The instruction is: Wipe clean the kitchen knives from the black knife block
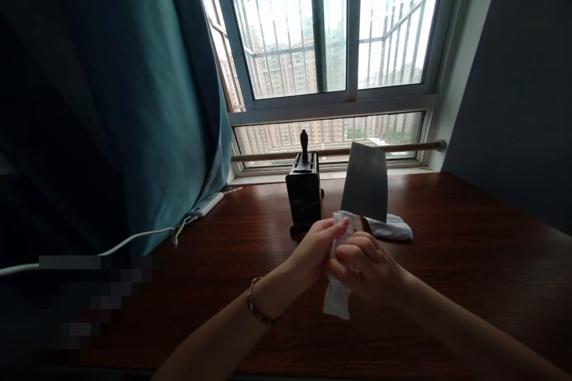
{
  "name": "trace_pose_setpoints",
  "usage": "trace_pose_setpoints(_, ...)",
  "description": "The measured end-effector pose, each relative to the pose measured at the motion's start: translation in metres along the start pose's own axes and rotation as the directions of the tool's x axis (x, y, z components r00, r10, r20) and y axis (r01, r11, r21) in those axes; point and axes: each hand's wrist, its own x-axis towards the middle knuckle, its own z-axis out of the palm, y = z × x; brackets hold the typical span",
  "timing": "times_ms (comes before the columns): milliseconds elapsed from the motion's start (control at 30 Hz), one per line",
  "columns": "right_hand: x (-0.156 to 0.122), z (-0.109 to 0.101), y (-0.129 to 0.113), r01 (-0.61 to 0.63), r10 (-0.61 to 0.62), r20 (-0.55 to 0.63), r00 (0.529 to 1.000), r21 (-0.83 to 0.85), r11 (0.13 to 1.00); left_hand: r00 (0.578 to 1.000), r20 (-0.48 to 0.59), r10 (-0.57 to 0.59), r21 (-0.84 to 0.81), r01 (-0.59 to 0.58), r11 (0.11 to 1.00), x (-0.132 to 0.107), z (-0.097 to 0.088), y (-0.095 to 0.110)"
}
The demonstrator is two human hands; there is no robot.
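Both hands meet in front of me around a strip of white tissue (337, 300), whose loose end hangs below them. My left hand (319, 244), with a bracelet at the wrist, presses the tissue with its thumb near the top. My right hand (369, 262) has its fingers curled round the same tissue from the other side. Just beyond the hands a broad grey blade (365, 181), like a cleaver's, stands up at a slight tilt. Its lower end lies behind the fingers and tissue, so I cannot tell how it is held.
A black knife block (304, 202) with one dark handle (304, 144) sticking up stands left of the blade. Behind the blade lies a folded white cloth (391, 227). A power strip (206, 205) and white cable lie by the blue curtain (170, 101). The wooden table (473, 238) reaches the window.
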Motion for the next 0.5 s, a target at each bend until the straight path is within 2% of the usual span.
trace_pose_setpoints(67, 0.009, 0.002, 0.005, -0.007, 0.007, -0.024, 1.000, 0.011, 1.000, 0.999, 0.044, -0.024, 0.000, 0.024, 1.000, 0.003, 0.003, 0.001)
trace_pose_setpoints(167, 0.027, -0.003, 0.018, -0.028, 0.041, -0.079, 0.996, 0.168, 0.985, 0.986, 0.154, -0.062, -0.025, 0.066, 0.997, 0.009, 0.009, 0.010)
trace_pose_setpoints(233, 0.039, -0.012, 0.031, 0.039, -0.015, -0.099, 0.995, 0.240, 0.970, 0.968, 0.246, -0.045, -0.034, 0.055, 0.998, 0.017, 0.011, 0.020)
trace_pose_setpoints(300, 0.049, -0.020, 0.047, 0.113, -0.083, -0.122, 0.989, 0.267, 0.957, 0.950, 0.312, 0.017, -0.017, -0.012, 1.000, 0.024, 0.012, 0.033)
trace_pose_setpoints(400, 0.064, -0.025, 0.079, 0.068, 0.006, -0.218, 0.976, 0.328, 0.942, 0.909, 0.395, 0.133, 0.137, -0.201, 0.970, 0.030, 0.009, 0.054)
trace_pose_setpoints(433, 0.071, -0.024, 0.092, 0.035, 0.071, -0.287, 0.955, 0.347, 0.937, 0.887, 0.436, 0.153, 0.221, -0.270, 0.937, 0.029, 0.007, 0.061)
trace_pose_setpoints(500, 0.088, -0.020, 0.122, -0.009, 0.215, -0.490, 0.845, 0.388, 0.922, 0.851, 0.507, 0.139, 0.420, -0.385, 0.822, 0.023, 0.000, 0.075)
